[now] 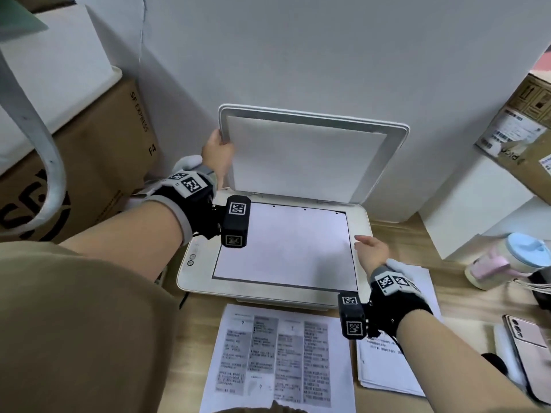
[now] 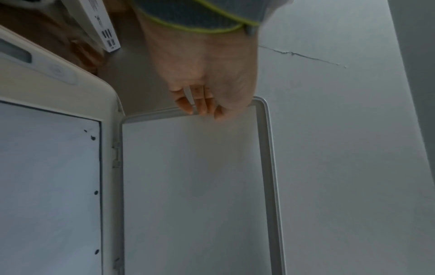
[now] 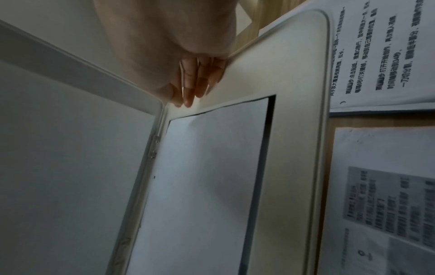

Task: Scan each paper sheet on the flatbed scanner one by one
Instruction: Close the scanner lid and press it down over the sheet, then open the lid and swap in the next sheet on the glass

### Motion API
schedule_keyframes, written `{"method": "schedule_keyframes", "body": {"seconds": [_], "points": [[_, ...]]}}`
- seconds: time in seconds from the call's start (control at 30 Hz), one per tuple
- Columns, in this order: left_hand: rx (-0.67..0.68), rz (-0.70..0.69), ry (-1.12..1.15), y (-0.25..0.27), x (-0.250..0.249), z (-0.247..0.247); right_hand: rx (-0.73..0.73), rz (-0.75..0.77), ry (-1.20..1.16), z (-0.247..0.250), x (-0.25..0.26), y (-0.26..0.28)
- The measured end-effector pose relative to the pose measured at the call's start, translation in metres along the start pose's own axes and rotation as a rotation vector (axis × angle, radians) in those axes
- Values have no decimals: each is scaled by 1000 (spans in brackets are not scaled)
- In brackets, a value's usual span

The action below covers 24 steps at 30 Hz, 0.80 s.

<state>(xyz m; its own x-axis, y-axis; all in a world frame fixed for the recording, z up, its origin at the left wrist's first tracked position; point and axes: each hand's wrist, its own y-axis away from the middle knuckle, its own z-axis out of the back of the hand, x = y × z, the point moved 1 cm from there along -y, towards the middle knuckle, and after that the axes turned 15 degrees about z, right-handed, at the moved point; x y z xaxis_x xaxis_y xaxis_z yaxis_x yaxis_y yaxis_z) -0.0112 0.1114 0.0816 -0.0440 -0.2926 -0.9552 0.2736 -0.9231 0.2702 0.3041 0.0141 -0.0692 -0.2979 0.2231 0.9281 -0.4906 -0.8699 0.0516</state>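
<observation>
A cream flatbed scanner (image 1: 362, 222) sits on the wooden desk with its lid (image 1: 310, 156) raised against the wall. A white paper sheet (image 1: 286, 245) lies blank side up on the glass. My left hand (image 1: 219, 150) grips the lid's left edge near its top corner, fingers (image 2: 202, 104) curled over the rim. My right hand (image 1: 371, 248) rests with straight fingers (image 3: 190, 87) on the scanner's right border, beside the sheet's edge. A printed sheet (image 1: 277, 359) lies in front of the scanner. A stack of printed sheets (image 1: 387, 362) lies at the right, under my right wrist.
Cardboard boxes (image 1: 98, 162) stand left of the scanner, and another box (image 1: 518, 120) on a white block at the right. A pastel lidded cup (image 1: 512, 257) and a phone (image 1: 527, 344) lie at the desk's right. The wall is right behind the lid.
</observation>
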Motion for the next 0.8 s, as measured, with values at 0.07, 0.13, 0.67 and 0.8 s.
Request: {"method": "schedule_keyframes", "body": {"seconds": [0.07, 0.13, 0.67, 0.8], "points": [[23, 24, 16, -6, -3, -4, 59, -3, 74, -5, -4, -2], [23, 45, 46, -12, -6, -8, 108, -3, 153, -9, -5, -2], [20, 460, -293, -11, 82, 11, 182, 2, 495, -16, 6, 5], [51, 473, -361, 6, 114, 18, 285, -39, 460, -13, 11, 6]]}}
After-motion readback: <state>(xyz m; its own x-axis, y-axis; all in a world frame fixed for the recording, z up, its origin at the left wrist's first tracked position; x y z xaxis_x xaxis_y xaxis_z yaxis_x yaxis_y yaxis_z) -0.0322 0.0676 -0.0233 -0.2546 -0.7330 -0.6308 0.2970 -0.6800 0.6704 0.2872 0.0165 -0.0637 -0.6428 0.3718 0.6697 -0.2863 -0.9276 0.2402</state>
